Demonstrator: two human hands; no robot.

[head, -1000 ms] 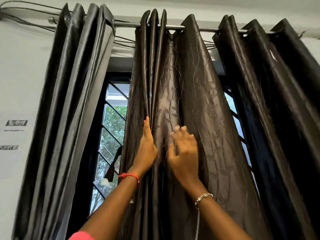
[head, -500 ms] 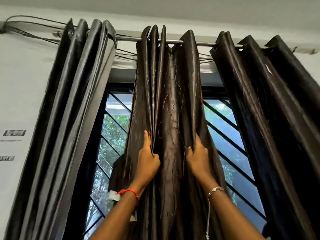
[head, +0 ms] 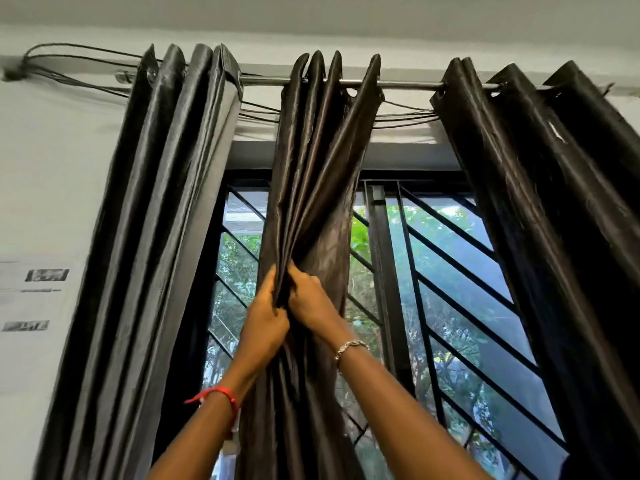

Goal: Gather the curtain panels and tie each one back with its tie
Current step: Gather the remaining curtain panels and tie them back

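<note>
Three dark glossy curtain panels hang from a metal rod. The middle panel is bunched into narrow folds in front of the window. My left hand and my right hand meet at its front, both closed on the gathered folds, fingers pinching the fabric between them. The left panel hangs gathered beside the wall. At the right edge hangs the right panel in loose folds. No tie shows in this view.
Behind the curtains is a window with a black diagonal grille and green trees outside. Black cables loop along the wall above the rod. Small printed labels stick to the white wall at left.
My right hand has swept the middle panel's right side leftward, so the panel is now much narrower and more window shows. Both hands have come together on the folds. The view tilted upward.
</note>
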